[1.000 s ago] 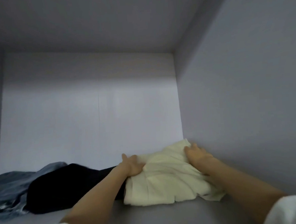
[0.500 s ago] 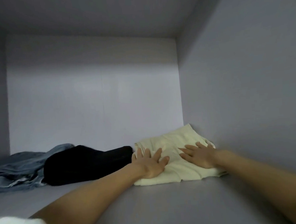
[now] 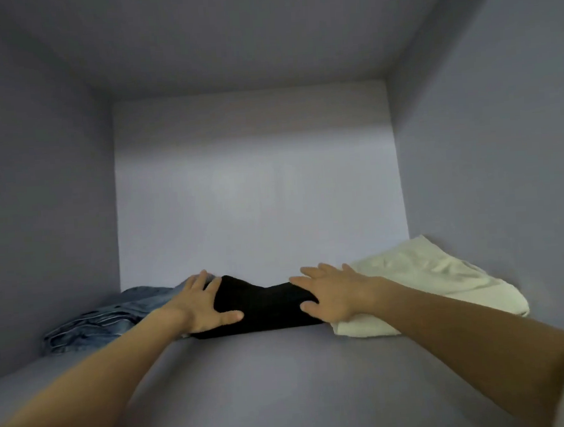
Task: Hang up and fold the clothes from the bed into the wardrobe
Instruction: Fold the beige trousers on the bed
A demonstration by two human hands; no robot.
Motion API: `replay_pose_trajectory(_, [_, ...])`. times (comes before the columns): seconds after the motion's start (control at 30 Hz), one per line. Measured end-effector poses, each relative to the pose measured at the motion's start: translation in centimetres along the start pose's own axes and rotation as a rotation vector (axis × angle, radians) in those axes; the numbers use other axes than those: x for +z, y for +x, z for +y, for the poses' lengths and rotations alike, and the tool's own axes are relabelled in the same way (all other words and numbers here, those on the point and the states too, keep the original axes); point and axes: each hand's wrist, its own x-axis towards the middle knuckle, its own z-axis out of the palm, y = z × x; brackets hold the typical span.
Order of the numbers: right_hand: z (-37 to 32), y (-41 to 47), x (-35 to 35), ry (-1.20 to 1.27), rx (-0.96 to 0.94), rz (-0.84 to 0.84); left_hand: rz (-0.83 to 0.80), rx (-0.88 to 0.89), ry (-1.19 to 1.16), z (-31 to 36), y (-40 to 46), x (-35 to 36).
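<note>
Three folded garments lie in a row at the back of a grey wardrobe shelf [image 3: 284,378]. A black folded garment [image 3: 263,308] is in the middle. My left hand [image 3: 202,304] lies flat on its left end, fingers straight and thumb spread. My right hand [image 3: 331,292] presses its right end the same way. A cream folded garment [image 3: 426,280] sits to the right, against the side wall. Blue jeans [image 3: 105,319] lie folded to the left, partly behind my left hand.
The compartment has a left wall [image 3: 42,211], a right wall [image 3: 502,167], a pale back panel [image 3: 256,198] and a low ceiling. The front part of the shelf board is bare. White sleeves show at the bottom corners.
Both hands left the cream garment and moved left onto the black garment. The view turned left, so the cream garment now lies at the right.
</note>
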Motion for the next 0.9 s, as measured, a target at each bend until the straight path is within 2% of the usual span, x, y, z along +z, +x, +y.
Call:
replay_pose_trajectory(0.1, [-4.3, 2.5, 1.1, 0.008, -0.082, -0.102, -0.031, 0.096, -0.209, -0.5, -0.7, -0.1])
replay_pose_trajectory(0.17, [-5.4, 3.4, 2.3, -0.015, -0.061, -0.153, -0.074, 0.123, -0.133, 0.5, -1.0, 0.6])
replay_pose_trajectory(0.3, [-4.1, 3.7, 2.5, -0.24, 0.018, -0.062, -0.097, 0.193, -0.067, 0.4, -0.7, 1.0])
replay_pose_trajectory(0.37, [-3.5, 3.6, 1.9, -0.282, 0.038, -0.048, -0.047, 0.244, 0.06, -0.4, -0.9, 0.9])
replay_pose_trajectory(0.43, [-3.4, 3.4, 1.7, -0.323, 0.048, -0.037, 0.017, 0.253, 0.316, -1.1, -1.0, 0.8])
replay_pose_trajectory(0.5, [-3.7, 3.1, 2.0, -0.323, 0.076, -0.021, -0.038, 0.214, 0.42, -1.6, -1.0, 0.6])
replay_pose_trajectory(0.57, [-4.0, 2.9, 2.1, -0.278, 0.126, -0.053, -0.196, 0.143, 0.286, -1.8, -1.2, 0.8])
replay_pose_trajectory(0.63, [-4.3, 3.0, 2.2, -0.233, 0.169, -0.133, -0.278, 0.108, 0.163, -2.0, -1.5, 1.1])
replay_pose_trajectory(0.7, [-5.0, 2.9, 1.9, -0.159, 0.197, -0.222, -0.291, 0.106, 0.113, -2.3, -1.3, 1.3])
replay_pose_trajectory(0.77, [-5.9, 2.4, 1.5, -0.059, 0.215, -0.243, -0.292, 0.093, 0.1, -2.4, -1.3, 0.9])
replay_pose_trajectory(0.9, [-8.9, 0.1, -0.1, 0.182, 0.117, -0.147, -0.266, 0.078, 0.179, -1.7, -2.6, -0.3])
